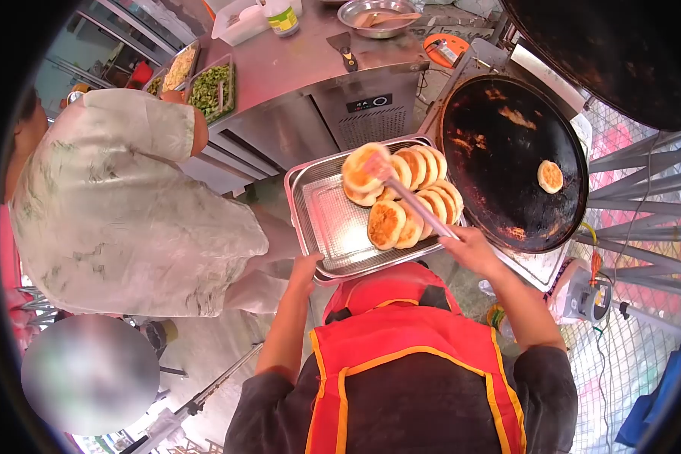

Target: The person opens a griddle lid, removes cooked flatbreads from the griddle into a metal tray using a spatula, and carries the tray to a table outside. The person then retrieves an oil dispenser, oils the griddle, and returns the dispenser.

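Your left hand [306,269] grips the tray [329,219] at seven o'clock; your right hand [467,248] clasps the utensil [420,208]. A sudden tilt could spill flatbreads [386,225].

Dozen-odd flatbreads [386,225]; one tray [324,218]; one griddle [499,170]

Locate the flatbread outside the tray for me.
In the head view, the flatbread lies near the right edge of the round black griddle, right of the metal tray.

Steel counter [284,72] ahead; grey floor [208,344], seemingly concrete; wire mesh [632,371] at right.
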